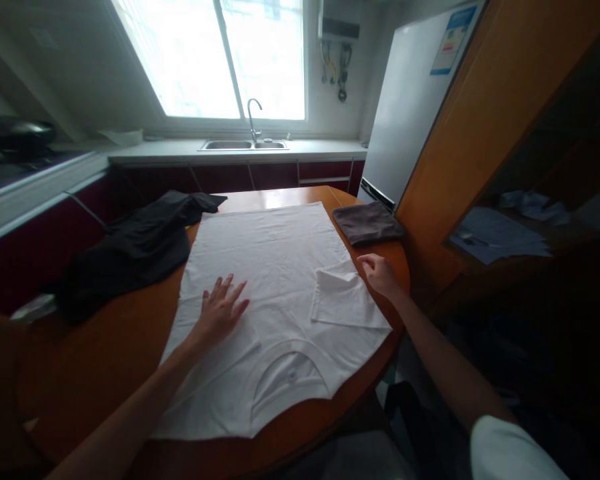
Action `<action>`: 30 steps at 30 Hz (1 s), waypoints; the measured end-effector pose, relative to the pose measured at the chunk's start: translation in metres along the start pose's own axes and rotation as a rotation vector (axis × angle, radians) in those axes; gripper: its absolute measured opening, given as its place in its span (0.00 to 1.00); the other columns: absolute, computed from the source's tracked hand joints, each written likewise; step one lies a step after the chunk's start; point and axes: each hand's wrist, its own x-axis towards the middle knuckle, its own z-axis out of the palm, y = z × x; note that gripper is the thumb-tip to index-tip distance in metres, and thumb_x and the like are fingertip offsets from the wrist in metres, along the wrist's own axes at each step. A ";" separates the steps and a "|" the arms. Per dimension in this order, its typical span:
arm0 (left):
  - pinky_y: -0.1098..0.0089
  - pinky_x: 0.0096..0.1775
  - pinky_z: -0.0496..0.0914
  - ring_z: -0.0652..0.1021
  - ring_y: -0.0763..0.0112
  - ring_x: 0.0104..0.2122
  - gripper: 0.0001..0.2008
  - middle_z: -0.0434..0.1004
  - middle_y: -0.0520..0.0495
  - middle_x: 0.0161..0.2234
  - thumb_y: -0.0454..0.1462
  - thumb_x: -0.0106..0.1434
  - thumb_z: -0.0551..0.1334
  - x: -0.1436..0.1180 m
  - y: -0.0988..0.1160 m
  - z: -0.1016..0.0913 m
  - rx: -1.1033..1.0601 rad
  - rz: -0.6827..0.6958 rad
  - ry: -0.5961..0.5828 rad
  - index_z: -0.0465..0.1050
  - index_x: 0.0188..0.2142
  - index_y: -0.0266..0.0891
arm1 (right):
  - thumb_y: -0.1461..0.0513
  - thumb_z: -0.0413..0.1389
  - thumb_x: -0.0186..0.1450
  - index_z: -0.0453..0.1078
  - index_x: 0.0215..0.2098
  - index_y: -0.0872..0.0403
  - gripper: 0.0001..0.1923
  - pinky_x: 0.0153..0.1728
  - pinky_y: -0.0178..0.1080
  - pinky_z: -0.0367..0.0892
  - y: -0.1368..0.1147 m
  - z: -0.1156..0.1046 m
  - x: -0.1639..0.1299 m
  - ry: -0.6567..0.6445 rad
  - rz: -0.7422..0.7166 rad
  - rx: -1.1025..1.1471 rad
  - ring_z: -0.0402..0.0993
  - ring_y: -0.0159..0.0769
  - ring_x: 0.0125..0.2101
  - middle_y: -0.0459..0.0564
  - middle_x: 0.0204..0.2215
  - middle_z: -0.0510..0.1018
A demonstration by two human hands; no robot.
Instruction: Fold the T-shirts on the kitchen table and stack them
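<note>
A white T-shirt (280, 267) lies spread flat on the table, its round neckline towards me. Its right sleeve (343, 300) is folded inward over the body of the shirt. My left hand (223, 310) rests on the left part of the shirt, open, with its fingers spread. Just past the shirt's right edge, beside the folded sleeve, is my right hand (377, 272). Its fingers are curled closed, and no cloth shows in them.
The wooden table (110, 360) has a rounded edge. Dark clothing (135, 247) lies at its left, and a folded dark grey cloth (367, 223) at the far right. Behind are a counter with a sink (227, 145), a fridge (410, 100) and a pan (17, 133).
</note>
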 end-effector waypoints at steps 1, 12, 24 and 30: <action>0.39 0.65 0.51 0.53 0.46 0.70 0.25 0.55 0.38 0.70 0.46 0.73 0.50 -0.002 0.009 -0.008 -0.013 0.062 0.017 0.66 0.65 0.42 | 0.65 0.51 0.66 0.80 0.43 0.56 0.15 0.49 0.42 0.72 0.005 0.003 0.006 -0.015 -0.012 -0.015 0.79 0.42 0.44 0.56 0.43 0.83; 0.62 0.47 0.73 0.76 0.61 0.45 0.13 0.76 0.42 0.49 0.35 0.71 0.58 -0.005 0.155 -0.025 -0.142 0.734 -0.169 0.73 0.53 0.41 | 0.63 0.63 0.62 0.81 0.37 0.52 0.06 0.45 0.38 0.64 -0.002 0.049 0.066 -0.469 -0.149 -0.329 0.78 0.38 0.39 0.49 0.35 0.84; 0.66 0.45 0.71 0.75 0.65 0.41 0.10 0.75 0.45 0.41 0.27 0.66 0.58 0.005 0.159 -0.024 -0.093 0.745 -0.154 0.75 0.41 0.39 | 0.61 0.61 0.65 0.78 0.37 0.53 0.05 0.44 0.40 0.61 0.002 0.045 0.073 -0.415 -0.072 -0.347 0.75 0.39 0.40 0.50 0.37 0.83; 0.64 0.46 0.73 0.78 0.64 0.40 0.11 0.78 0.44 0.40 0.33 0.69 0.58 0.012 0.159 -0.029 -0.178 0.681 -0.150 0.78 0.45 0.42 | 0.62 0.50 0.70 0.77 0.47 0.55 0.14 0.52 0.44 0.63 0.007 0.039 0.066 -0.250 -0.115 -0.293 0.71 0.43 0.52 0.56 0.50 0.79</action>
